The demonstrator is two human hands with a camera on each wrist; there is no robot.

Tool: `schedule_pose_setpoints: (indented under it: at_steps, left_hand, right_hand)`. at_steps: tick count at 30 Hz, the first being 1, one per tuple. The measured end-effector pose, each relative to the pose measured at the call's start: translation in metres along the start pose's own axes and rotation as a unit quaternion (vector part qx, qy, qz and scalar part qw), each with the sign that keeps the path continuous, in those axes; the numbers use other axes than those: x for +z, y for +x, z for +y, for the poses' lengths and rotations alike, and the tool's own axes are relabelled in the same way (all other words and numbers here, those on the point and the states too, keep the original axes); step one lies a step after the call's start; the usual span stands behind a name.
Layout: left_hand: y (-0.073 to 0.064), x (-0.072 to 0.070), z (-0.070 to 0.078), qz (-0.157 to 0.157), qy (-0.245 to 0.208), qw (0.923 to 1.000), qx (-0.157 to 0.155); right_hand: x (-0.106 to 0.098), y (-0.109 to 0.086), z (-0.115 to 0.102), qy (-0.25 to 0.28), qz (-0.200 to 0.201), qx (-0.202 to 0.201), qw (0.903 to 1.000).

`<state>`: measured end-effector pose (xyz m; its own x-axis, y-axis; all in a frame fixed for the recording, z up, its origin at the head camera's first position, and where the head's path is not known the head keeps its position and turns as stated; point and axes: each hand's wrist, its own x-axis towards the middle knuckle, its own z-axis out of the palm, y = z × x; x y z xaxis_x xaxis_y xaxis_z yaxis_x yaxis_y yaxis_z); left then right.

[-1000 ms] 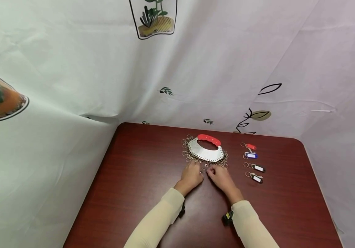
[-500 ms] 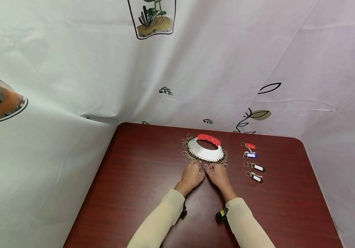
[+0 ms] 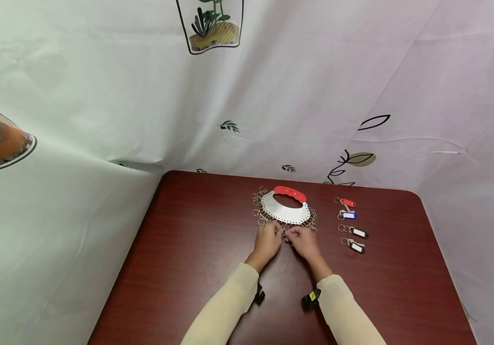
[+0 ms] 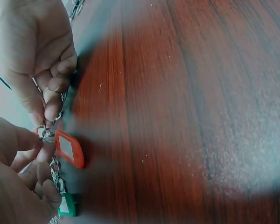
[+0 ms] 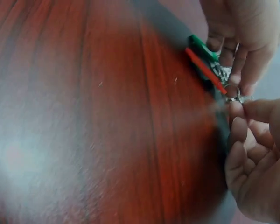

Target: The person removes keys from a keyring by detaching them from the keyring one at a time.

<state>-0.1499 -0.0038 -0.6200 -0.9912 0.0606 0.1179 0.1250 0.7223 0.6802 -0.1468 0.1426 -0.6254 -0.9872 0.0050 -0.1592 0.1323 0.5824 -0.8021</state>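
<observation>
A silver key-holder plate (image 3: 279,209) with a red handle (image 3: 291,193) lies on the table, small rings hanging all round its curved edge. At its near edge, my left hand (image 3: 268,239) and right hand (image 3: 304,243) meet fingertip to fingertip. Between them is a small metal key ring (image 4: 47,134), pinched by thumb and fingers from both sides. A red key tag (image 4: 70,149) hangs beside this ring. Close to the left hand's fingers is a green key tag (image 5: 204,47). Fingers partly hide the ring, and any key on it cannot be made out.
To the right lies a column of tagged keys: a red tag (image 3: 348,202), a blue tag (image 3: 349,215), a black tag (image 3: 359,233) and a lower black tag (image 3: 356,247). Behind the reddish-brown table (image 3: 195,230) hangs a patterned white cloth (image 3: 264,96).
My right hand has moved left to meet the left hand. The left hand's fingers have shifted slightly up and right. The plate and the tagged keys stay put.
</observation>
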Motion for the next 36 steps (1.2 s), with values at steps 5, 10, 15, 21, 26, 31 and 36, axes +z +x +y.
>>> schedule_pose_setpoints:
  at_steps: [5,10,15,21,26,31,36]
  left_hand:
    - [-0.0013,-0.0004,-0.0003,0.009,0.003,0.9997,0.023]
    - [-0.0026,0.0009,-0.0008,0.03,0.022,0.9961,0.08]
    - [-0.003,0.0032,-0.0023,0.053,0.03,0.991,0.119]
    - [-0.0035,0.0039,-0.0044,0.069,0.033,0.9877,0.137]
    - [-0.005,0.0036,-0.0042,0.065,0.041,0.9892,0.125]
    - [-0.0052,0.0025,-0.003,0.037,0.043,0.9919,0.114]
    - [-0.003,0.0009,-0.0028,-0.001,0.045,0.9931,0.108]
  right_hand:
    - [0.0028,0.0003,0.0062,0.046,0.017,-0.023,0.9985]
    - [0.0037,0.0018,0.0075,0.072,0.025,-0.047,0.996]
    - [0.0038,0.0029,0.0072,0.102,0.028,-0.045,0.9933]
    - [0.0036,0.0028,0.0089,0.111,0.034,-0.048,0.9921]
    - [0.0037,0.0016,0.0106,0.101,0.035,-0.054,0.9929]
    - [0.0036,0.0007,0.0103,0.092,0.042,-0.051,0.9936]
    - [0.0035,0.001,0.01,0.089,0.046,-0.05,0.9937]
